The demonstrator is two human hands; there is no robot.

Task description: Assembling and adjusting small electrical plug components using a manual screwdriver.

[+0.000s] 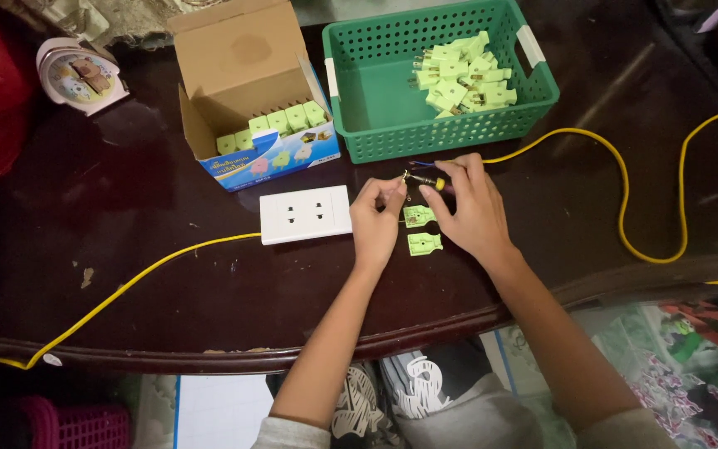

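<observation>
Yellow wire (625,179) runs in loops from the right edge of the dark table (168,274) to the hands near the middle. The right hand (471,208) pinches a small screwdriver (427,180) with a yellow and black handle, fingers curled tight around it. The left hand (376,218) pinches a tiny metal piece at the wire's bare end (407,175), most likely to keep it steady for the tool tip. Just below the fingers lie two light green plug halves (422,230), opened up and flat on the table, close enough to grab. A white socket block (305,214) sits just left of the hands, with its own yellow cord (126,287) trailing off to the front left edge. At the back edge, a green basket (533,100) holds a pile of green plugs (463,75). Beside it, an open cardboard box (247,91) holds a neat row of more plugs. A small clock (81,75) stands at the back left corner.
</observation>
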